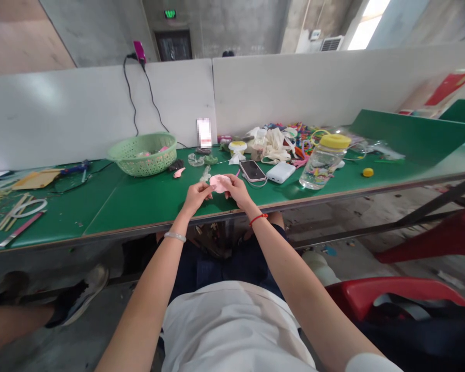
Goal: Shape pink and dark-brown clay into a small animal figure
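Note:
A flattened, pale pink piece of what looks like soft clay [220, 183] is held up just above the front part of the green table. My left hand [197, 197] pinches its left edge between thumb and fingers. On the other side, my right hand [238, 191] grips its right edge, thumb on top. A small pink lump [179, 173] lies on the table beyond my left hand. Behind the held piece are a crumpled clear plastic bit [205, 174] and a phone [252, 171] lying flat with a cable.
A green basket [143, 160] with pink pieces stands back left. To the right are a white power bank [281, 172], a water bottle with yellow lid [324, 163] and a yellow cap [368, 172]. Sticks and a white ring [29, 208] lie far left. A red chair [395, 292] stands at right.

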The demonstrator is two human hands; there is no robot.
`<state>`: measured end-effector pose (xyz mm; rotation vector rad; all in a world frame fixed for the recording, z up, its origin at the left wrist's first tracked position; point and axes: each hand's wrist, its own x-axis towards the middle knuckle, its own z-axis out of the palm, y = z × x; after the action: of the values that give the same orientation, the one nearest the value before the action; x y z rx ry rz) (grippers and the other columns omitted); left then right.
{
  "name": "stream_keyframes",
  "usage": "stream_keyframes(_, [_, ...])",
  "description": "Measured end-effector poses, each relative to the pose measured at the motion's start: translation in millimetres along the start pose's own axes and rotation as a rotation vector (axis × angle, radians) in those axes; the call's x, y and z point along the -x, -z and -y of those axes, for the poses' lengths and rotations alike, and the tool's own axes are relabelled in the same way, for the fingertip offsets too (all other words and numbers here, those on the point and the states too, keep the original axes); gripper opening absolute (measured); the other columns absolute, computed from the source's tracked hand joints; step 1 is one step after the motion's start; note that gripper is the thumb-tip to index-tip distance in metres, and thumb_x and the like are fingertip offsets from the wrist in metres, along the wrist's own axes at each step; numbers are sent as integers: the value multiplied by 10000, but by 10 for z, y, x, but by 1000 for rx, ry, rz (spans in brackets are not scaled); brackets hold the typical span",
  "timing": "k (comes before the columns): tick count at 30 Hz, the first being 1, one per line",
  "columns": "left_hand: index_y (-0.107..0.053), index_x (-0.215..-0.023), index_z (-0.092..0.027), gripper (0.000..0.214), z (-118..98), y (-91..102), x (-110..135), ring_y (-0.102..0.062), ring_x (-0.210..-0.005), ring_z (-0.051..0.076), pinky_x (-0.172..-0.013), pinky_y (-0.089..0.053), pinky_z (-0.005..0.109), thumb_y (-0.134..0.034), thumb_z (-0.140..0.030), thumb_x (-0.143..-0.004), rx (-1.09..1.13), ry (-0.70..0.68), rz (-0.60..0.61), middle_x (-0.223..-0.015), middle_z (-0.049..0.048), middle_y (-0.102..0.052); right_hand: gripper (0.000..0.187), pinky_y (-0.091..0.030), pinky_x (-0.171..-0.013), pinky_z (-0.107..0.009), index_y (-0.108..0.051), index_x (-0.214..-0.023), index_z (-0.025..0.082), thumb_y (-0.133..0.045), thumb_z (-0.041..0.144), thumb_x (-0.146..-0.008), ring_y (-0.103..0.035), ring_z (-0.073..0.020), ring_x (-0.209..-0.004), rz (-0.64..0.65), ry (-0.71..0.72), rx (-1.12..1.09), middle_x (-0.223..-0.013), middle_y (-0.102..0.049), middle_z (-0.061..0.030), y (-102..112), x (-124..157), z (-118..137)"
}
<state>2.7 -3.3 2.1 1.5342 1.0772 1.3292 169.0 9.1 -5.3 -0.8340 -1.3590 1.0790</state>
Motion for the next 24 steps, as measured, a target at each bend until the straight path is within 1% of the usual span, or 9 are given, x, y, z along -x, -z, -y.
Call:
stream_keyframes(4, [-605,-716,-178,508,14,-27,-14,-575,-483,112,-479,-425,219,-757,-663,-721,-5,5,19,-524,-22,-610,535,-326,-417,-245,-659,-910,179,-719,674,-715,-433,-75,-422,17,3,-4,-578,-532,59,-4,5,14])
stream_keyframes(8, [-618,-705,-174,504,12,-34,-9,-613,-494,141,-483,-431,240,-690,-664,-800,-28,21,58,-539,13,-636,524,-325,-429,-242,-644,-844,185,-720,686,-710,-443,-78,-437,29,4,4,-568,-521,59,-10,8,31])
stream_keyframes(12, [-647,-698,-159,477,23,-5,-3,-622,-505,148,-518,-448,249,-719,-623,-783,-48,12,51,-530,20,-646,534,-323,-430,-248,-652,-839,186,-710,701,-710,-443,-82,-431,47,-1,21,-565,-533,57,-19,11,45])
stream_keyframes(16, [-625,-662,-165,492,66,6,-25,-624,-511,146,-528,-451,244,-713,-636,-772,-53,5,16,-509,10,-626,550,-324,-439,-255,-621,-723,191,-700,734,-695,-431,-87,-425,51,-7,37,-513,-505,54,-24,6,36])
stream_keyframes(18, [-622,-674,-170,508,88,-3,-41,-625,-505,148,-509,-437,242,-680,-661,-790,-52,13,18,-502,3,-616,565,-316,-440,-257,-596,-671,195,-703,750,-680,-426,-88,-425,41,-8,39,-501,-499,47,-20,1,27])
stream_keyframes(21, [-645,-704,-170,560,98,-25,-55,-606,-473,145,-478,-415,242,-554,-699,-864,-52,39,49,-486,9,-606,579,-305,-443,-259,-556,-632,204,-686,764,-693,-411,-86,-428,8,-6,33,-493,-479,45,-7,-6,19])
stream_keyframes(23, [-648,-657,-164,595,84,-37,-53,-592,-461,140,-475,-412,244,-511,-693,-893,-60,57,91,-472,29,-604,583,-305,-446,-258,-529,-625,210,-663,771,-712,-406,-86,-434,-19,-3,27,-497,-462,47,0,-8,19])
stream_keyframes(24, [-648,-629,-161,593,71,-40,-47,-590,-462,138,-480,-414,244,-527,-680,-890,-67,62,113,-470,39,-608,583,-307,-446,-256,-524,-627,211,-657,772,-715,-407,-86,-438,-28,-2,26,-503,-461,47,2,-9,20])
